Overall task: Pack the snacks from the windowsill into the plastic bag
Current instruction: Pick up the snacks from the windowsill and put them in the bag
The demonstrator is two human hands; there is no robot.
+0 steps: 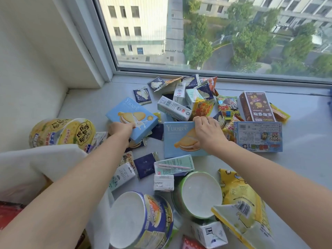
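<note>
"Yuogee" on tilted blue box (132, 117) in left hand (120, 128). Same on flat blue box (179, 141) gripped by right hand (206, 129), and on navy sachet (145, 168) below-left of it. Other print unreadable.

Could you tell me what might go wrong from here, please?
The milk cartons are piled at the far edge of the right blue box, where the right hand grips; lifting it may topple them.
The left hand pinches the tilted left blue box by one corner; it could slip.

Left biscuit box (129, 114) beside right biscuit box (177, 141); milk carton (173, 107) behind them, noodle tub (199, 194) in front
</note>
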